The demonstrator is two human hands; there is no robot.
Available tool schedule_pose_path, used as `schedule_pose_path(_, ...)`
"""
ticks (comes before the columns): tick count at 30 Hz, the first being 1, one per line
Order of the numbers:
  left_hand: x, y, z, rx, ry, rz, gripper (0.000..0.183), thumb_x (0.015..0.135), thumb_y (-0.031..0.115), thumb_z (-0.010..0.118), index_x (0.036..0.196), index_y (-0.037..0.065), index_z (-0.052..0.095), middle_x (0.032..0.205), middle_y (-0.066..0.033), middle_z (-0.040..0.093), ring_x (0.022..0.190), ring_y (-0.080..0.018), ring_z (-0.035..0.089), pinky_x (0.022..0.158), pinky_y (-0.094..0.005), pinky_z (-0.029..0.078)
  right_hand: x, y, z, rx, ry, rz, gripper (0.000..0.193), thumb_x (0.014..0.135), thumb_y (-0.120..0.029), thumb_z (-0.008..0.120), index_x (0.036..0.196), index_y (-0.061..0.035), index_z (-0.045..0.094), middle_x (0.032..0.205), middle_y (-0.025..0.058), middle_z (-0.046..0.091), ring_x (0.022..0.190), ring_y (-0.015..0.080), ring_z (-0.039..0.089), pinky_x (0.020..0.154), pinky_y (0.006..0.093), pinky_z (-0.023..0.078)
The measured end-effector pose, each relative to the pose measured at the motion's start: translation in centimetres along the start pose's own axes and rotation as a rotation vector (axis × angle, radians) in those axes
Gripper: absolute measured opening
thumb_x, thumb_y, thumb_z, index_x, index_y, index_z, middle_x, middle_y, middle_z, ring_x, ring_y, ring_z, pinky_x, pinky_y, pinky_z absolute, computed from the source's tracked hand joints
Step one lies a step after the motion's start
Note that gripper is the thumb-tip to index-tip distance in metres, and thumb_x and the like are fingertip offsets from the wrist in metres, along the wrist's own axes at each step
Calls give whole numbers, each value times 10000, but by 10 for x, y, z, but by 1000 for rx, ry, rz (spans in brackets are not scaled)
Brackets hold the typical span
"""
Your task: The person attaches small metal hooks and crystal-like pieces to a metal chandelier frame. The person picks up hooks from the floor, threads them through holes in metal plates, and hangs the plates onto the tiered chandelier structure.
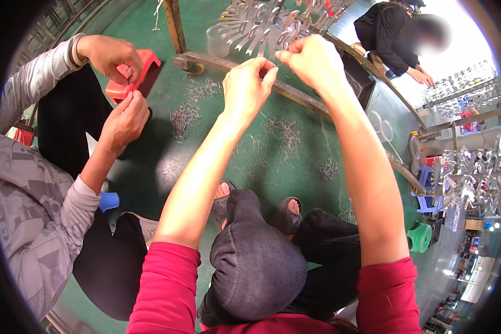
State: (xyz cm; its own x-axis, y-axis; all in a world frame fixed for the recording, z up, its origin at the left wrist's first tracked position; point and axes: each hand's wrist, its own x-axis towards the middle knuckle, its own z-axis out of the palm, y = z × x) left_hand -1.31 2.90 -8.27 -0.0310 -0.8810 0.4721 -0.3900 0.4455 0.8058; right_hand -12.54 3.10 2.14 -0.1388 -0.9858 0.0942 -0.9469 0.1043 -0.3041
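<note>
My left hand (246, 88) is raised in front of me with thumb and fingers pinched together. Whatever it pinches, if anything, is too small to make out. Close by on the right, my right hand (315, 62) is also closed in a pinch, its fingertips at the lower edge of a cluster of shiny metal pieces (256, 28). These flat, blade-like pieces fan out in rows on a rack. My fingers hide what lies between the right thumb and forefinger. A rusty metal frame bar (295, 93) runs just beneath both hands.
On my left, a co-worker's hands (122, 119) hold a small red thing beside a red stool (133, 78). Thin wire hooks (284, 136) lie in heaps on the green floor. Another person in black (384, 39) bends at upper right. More metal pieces (467, 181) hang at right.
</note>
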Motion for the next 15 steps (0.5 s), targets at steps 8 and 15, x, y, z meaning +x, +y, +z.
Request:
schedule_pose_path(8, -3, -17, -2, -365, -224, -373, 363, 789, 376, 658, 917, 36, 652, 831, -71, 669, 782, -175, 641, 666, -322, 484, 20, 1, 3, -11, -94, 138, 251, 677, -246, 673, 830, -48, 681, 897, 160, 667, 890, 297, 645, 795, 369, 503)
schedule_pose_path(15, 44, -53, -15, -1218, -690, -853, 489, 803, 427, 586, 1080, 28, 530, 1131, -109, 596, 1015, -284, 603, 822, -449, 462, 25, 11, 7, 74, -112, 161, 275, 683, -281, 715, 838, -54, 693, 945, 145, 665, 923, 284, 637, 813, 363, 495)
